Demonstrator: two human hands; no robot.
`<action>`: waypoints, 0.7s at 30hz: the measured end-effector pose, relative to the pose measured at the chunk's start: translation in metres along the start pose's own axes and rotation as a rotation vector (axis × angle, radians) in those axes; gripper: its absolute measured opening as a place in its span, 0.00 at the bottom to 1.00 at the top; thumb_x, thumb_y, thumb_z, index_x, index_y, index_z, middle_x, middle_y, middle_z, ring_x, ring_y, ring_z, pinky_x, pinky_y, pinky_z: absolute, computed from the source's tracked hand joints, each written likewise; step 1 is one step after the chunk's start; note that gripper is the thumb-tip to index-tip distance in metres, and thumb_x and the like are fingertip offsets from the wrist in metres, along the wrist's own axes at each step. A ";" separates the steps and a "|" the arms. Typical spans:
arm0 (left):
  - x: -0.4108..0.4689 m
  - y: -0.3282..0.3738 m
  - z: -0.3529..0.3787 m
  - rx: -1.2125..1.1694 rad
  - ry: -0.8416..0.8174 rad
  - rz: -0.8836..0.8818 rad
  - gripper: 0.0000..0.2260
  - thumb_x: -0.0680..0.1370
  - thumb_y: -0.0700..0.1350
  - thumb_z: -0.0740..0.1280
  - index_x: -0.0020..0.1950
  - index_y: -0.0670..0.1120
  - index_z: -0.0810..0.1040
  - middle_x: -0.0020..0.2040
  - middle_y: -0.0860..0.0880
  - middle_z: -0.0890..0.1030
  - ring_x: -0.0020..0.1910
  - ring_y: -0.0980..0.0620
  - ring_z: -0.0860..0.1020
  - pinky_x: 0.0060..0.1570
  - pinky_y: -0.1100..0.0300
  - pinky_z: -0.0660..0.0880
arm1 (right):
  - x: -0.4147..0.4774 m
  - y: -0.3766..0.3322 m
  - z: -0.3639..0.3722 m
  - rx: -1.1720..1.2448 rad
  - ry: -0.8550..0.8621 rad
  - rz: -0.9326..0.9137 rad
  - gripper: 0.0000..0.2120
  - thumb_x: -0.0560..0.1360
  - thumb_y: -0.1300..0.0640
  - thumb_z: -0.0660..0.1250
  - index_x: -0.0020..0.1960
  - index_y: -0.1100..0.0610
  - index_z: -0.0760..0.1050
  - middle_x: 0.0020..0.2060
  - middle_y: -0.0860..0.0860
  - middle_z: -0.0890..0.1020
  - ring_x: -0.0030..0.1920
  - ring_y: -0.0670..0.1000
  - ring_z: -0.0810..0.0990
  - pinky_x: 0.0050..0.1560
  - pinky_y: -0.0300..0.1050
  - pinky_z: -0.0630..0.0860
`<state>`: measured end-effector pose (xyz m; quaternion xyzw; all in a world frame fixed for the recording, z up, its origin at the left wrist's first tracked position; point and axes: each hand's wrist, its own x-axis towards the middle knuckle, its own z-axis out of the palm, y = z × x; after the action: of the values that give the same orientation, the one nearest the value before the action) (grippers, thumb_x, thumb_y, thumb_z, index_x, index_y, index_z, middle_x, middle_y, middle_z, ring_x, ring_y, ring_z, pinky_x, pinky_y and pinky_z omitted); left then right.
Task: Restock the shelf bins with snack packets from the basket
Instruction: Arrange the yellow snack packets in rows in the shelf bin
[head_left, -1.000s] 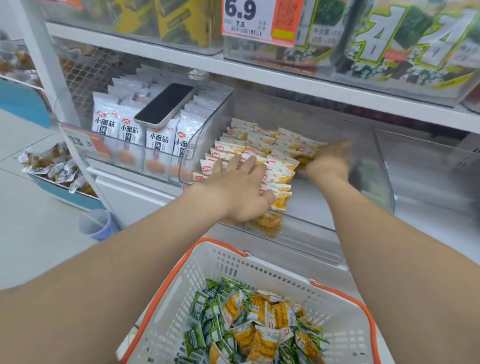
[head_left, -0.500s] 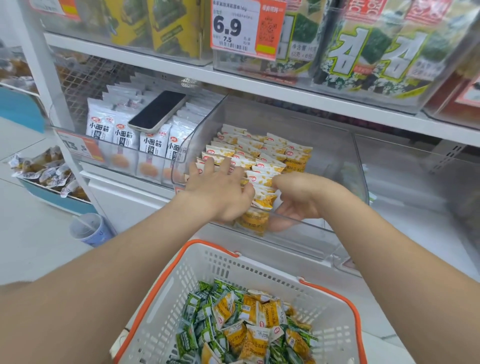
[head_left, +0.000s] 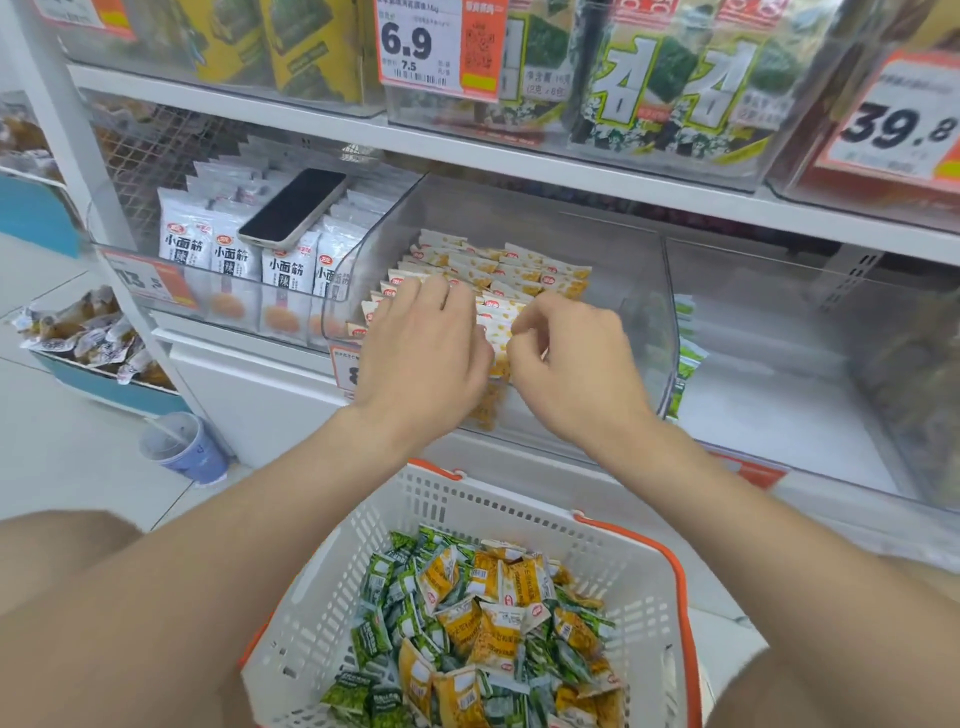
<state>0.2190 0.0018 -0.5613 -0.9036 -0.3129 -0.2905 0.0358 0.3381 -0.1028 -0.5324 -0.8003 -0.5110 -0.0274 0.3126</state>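
My left hand (head_left: 423, 358) lies flat, fingers straight, on the near rows of yellow packets (head_left: 524, 273) in the middle clear bin (head_left: 644, 291). My right hand (head_left: 574, 369), just right of it, has its fingers curled in at the same rows; whether they pinch a packet I cannot tell. The bin sits on a white shelf (head_left: 291, 384) above a pale tiled floor (head_left: 57, 457), where a blue cup (head_left: 182, 447) stands far left. The left bin (head_left: 130, 244) holds white packets (head_left: 228, 260) with a phone (head_left: 293, 208) lying on top. The right bin (head_left: 779, 291) shows green packets (head_left: 685, 358) against its left wall. Nearest me, the white basket (head_left: 519, 514) holds loose packets (head_left: 483, 618), yellow and green mixed.
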 end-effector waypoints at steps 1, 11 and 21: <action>-0.006 0.007 -0.007 0.015 0.021 -0.021 0.10 0.79 0.50 0.61 0.41 0.47 0.73 0.40 0.44 0.79 0.42 0.39 0.76 0.41 0.49 0.66 | -0.011 0.000 -0.002 -0.017 0.002 -0.020 0.10 0.73 0.51 0.61 0.44 0.52 0.80 0.36 0.49 0.83 0.41 0.56 0.81 0.41 0.49 0.78; -0.090 0.024 0.070 0.084 -1.321 0.063 0.16 0.82 0.51 0.64 0.38 0.45 0.74 0.37 0.45 0.74 0.37 0.44 0.75 0.42 0.52 0.73 | -0.094 0.035 0.038 -0.557 -0.983 -0.264 0.10 0.80 0.58 0.62 0.40 0.53 0.66 0.37 0.51 0.70 0.33 0.51 0.71 0.29 0.43 0.65; -0.182 0.008 0.168 0.110 -1.517 0.043 0.16 0.83 0.31 0.61 0.69 0.40 0.77 0.55 0.42 0.80 0.49 0.43 0.80 0.48 0.53 0.78 | -0.100 0.051 0.068 -0.597 -1.150 -0.331 0.04 0.82 0.63 0.59 0.52 0.55 0.70 0.39 0.50 0.68 0.36 0.51 0.73 0.32 0.46 0.72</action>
<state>0.1929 -0.0622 -0.7991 -0.8584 -0.2481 0.4271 -0.1386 0.3141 -0.1612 -0.6474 -0.6508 -0.6827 0.2157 -0.2526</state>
